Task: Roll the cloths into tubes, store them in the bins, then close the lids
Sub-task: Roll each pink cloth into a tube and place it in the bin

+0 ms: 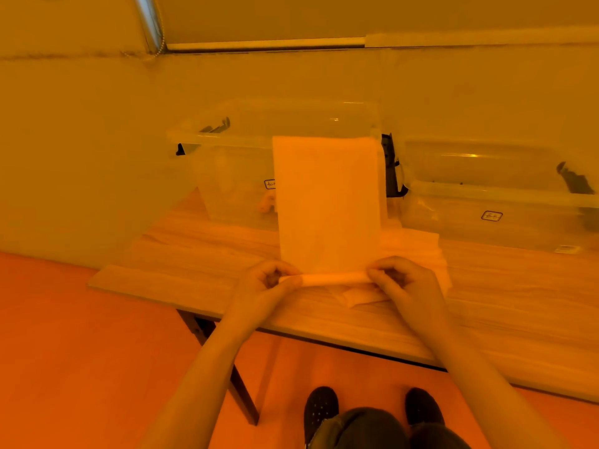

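A pale rectangular cloth lies stretched away from me over the table, its far end draped up against the left clear bin. Its near edge is rolled into a thin tube. My left hand pinches the tube's left end and my right hand pinches its right end. A small rolled cloth lies inside the left bin. A second clear bin stands at the right; both bins are open on top. More flat cloths lie under and right of the one I hold.
The wooden table stands against a plain wall, with its near edge just below my hands. Black latches show between the bins. The floor and my shoes are below the table edge.
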Demonstrator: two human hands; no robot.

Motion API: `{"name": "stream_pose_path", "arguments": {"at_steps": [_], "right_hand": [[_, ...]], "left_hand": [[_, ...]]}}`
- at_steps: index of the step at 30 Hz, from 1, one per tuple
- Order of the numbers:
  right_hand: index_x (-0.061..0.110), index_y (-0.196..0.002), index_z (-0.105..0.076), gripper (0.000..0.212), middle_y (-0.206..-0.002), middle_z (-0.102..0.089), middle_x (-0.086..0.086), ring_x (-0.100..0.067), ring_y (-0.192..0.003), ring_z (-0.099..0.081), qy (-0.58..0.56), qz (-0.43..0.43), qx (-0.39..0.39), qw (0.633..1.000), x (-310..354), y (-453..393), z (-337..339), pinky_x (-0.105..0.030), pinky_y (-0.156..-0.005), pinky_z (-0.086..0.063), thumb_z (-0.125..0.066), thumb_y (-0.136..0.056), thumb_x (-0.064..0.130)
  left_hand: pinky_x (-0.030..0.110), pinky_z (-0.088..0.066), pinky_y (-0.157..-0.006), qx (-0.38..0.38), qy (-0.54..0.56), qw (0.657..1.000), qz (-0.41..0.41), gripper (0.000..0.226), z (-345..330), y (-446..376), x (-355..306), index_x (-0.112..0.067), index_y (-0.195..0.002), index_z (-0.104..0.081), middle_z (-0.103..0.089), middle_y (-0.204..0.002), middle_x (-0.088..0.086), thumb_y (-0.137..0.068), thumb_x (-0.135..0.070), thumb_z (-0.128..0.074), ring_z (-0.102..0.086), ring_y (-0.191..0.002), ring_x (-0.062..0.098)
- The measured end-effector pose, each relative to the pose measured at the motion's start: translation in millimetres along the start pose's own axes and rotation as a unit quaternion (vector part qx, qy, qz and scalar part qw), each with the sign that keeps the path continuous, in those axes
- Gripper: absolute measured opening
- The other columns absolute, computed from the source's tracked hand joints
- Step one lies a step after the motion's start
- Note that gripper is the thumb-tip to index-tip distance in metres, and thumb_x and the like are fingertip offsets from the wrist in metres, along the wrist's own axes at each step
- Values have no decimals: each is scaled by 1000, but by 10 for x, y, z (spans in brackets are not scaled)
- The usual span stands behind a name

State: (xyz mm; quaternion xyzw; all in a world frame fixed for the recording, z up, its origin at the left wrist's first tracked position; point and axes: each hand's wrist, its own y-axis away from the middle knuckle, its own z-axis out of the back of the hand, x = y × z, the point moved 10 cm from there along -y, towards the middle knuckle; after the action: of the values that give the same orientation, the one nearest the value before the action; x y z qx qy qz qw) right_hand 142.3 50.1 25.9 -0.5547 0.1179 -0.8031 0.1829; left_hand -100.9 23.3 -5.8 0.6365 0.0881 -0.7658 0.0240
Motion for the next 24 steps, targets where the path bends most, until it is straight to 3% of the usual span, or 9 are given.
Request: {"name": "stream_pose_path", "arguments": {"at_steps": [4,9,12,14,17,24], "right_hand": [[31,-83,-70,21,-88,-69,12,4,-85,-63,-25,-32,-9,999,-56,19,9,-11,-74,-50,-81,-72,18],[35,-86,-66,21,-90,-66,16,7,-83,-59,7,-16,-10,1000,-19,11,19,-10,-71,-48,-76,-79,18],[33,-86,-65,20,-86,-65,8,0,-78,-60,6,-17,-18,1000,-36,3,34,-19,-66,-51,-74,-81,15],[31,-85,-66,17,-83,-65,4,-3,-74,-61,-2,-18,-21,1000,-47,1,42,-20,-62,-51,-72,-83,15],[28,-88,-66,16,-89,-66,9,4,-81,-61,0,-14,-8,1000,-38,7,13,-13,-69,-50,-74,-81,16],[33,-91,-69,22,-95,-68,16,5,-93,-61,8,-5,-1,1000,-59,5,4,-16,-80,-50,-76,-80,16]], "left_hand": [[18,-48,-67,4,18,1000,-14,13,-6,-16,-15,-21,-89,-69,-69,-90,-3,-86,-9,-67,-62,-79,4],[23,-48,-73,2,-2,1000,-7,15,16,-19,12,-27,-85,-72,-69,-87,-6,-87,-13,-67,-62,-82,5],[29,-53,-79,23,13,1000,5,12,-8,5,7,-32,-85,-75,-72,-95,0,-76,-25,-74,-66,-92,13],[28,-53,-80,36,16,999,6,17,-29,16,-1,-30,-89,-74,-73,-100,-1,-76,-19,-75,-67,-95,13],[28,-53,-76,18,2,1000,-1,22,-7,4,-12,-37,-83,-75,-73,-94,-3,-79,-16,-74,-68,-89,13],[31,-51,-73,10,-3,1000,-3,14,-31,-7,-21,-41,-76,-74,-73,-85,-5,-78,-27,-75,-66,-81,15]]}}
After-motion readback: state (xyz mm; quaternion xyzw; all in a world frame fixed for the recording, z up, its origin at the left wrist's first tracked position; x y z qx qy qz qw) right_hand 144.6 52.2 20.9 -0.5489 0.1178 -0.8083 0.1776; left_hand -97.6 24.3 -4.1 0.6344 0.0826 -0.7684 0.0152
